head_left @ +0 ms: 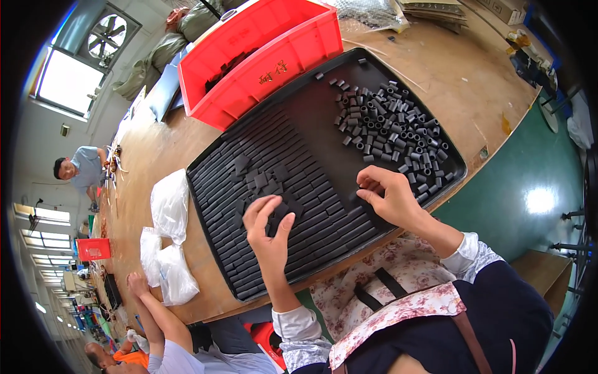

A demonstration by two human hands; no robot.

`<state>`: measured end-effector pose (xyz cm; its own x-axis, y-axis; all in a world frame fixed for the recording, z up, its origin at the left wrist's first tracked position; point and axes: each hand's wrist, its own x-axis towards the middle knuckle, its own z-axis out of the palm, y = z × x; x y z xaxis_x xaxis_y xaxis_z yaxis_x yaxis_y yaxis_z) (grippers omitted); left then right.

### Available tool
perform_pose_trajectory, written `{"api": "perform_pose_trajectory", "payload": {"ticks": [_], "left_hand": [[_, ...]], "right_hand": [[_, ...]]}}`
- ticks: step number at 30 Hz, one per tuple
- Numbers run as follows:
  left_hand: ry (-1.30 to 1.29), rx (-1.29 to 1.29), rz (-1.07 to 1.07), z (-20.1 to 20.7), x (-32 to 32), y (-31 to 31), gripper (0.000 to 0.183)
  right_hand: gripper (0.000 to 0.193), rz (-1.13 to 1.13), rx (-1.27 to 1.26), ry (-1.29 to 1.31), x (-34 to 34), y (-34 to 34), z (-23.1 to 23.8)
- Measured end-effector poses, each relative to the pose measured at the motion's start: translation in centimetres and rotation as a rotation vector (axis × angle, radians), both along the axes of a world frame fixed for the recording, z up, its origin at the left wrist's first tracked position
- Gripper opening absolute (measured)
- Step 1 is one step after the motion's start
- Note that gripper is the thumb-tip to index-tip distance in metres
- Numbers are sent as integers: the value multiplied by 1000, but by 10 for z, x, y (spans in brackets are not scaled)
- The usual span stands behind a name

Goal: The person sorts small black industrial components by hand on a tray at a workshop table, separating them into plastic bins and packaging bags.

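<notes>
A black tray (pixel 305 134) lies on the table in front of me. Rows of black strip-like pieces (pixel 305 240) fill its left part, closely lined up. On top of them rests a loose heap of flat black squares (pixel 266 181). My left hand (pixel 268 234) is over the near side of this heap, thumb and fingers apart. Loose short black tubes (pixel 389 121) are piled in the tray's right part. Just to the left of their near end, my right hand (pixel 392 194) has thumb and forefinger pinched at a small dark thing, mostly hidden by the fingertips.
A red plastic crate (pixel 268 78) with dark pieces inside stands at the tray's far edge. White plastic bags (pixel 171 206) lie on the wooden table (pixel 140 181) to the left. Another person's clasped hands (pixel 138 283) rest near them. Farther left, a person (pixel 84 168) stands by the table.
</notes>
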<state>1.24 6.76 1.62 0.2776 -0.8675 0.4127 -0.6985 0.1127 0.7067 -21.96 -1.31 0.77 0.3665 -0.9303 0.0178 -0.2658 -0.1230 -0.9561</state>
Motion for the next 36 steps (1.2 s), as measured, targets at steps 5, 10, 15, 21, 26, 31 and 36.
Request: {"api": "perform_pose_trajectory", "payload": {"ticks": [5,10,15,21,26,31,36], "left_hand": [[-214,138,186,-14,8,-3,36],[-150,118,143,-14,7,0,28],[16,26,76,-15,3,1,17],[77,48,-8,2,-36,0,17],[951,271,-286,-11,-41,3,21],[914,195,-291,-13,-53,5,15],[865,303,-288,-23,-50,8,19]], "right_hand": [[7,123,-424,157,0,1,-19],[15,157,-452,118,2,0,-11],[27,-80,-695,389,-3,-23,-11],[33,-26,-625,451,-10,-23,-19],[35,-75,-607,417,-7,-21,-19],[34,-36,-680,452,-7,-20,-19],[25,63,-271,33,-4,-8,-4]]}}
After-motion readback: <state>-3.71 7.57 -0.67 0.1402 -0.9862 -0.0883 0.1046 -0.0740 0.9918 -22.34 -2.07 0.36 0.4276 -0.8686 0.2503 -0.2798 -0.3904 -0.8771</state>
